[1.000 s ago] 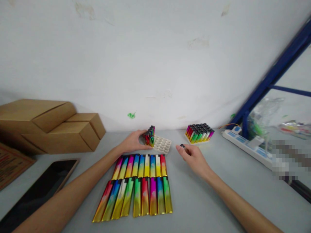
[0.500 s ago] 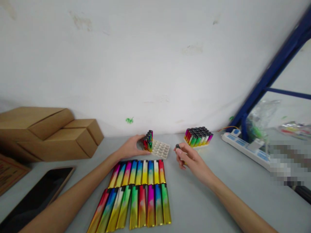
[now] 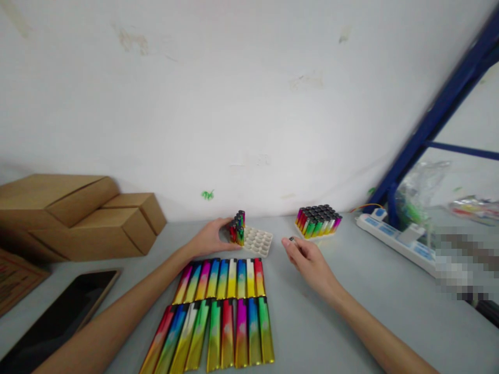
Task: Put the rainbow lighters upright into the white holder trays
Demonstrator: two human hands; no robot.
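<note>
My left hand curls round the left end of a white tray with round pockets, thumb in front and fingers behind. Several upright lighters with shiny coloured bodies fill the pockets beside that hand. To the right of the tray, my right hand is closed on a lighter; only its dark top end shows between thumb and fingers. Two rows of metallic lighters lie flat in front of the tray: a far row and a near row.
A second tray packed with upright lighters stands near the wall. Cardboard boxes are stacked at the left, with a dark-screened tablet or phone in front. A white power strip and a blue metal frame are at the right.
My right hand has turned so its back faces up more, and the lighter in it is now mostly hidden. My left hand stays at the tray.
</note>
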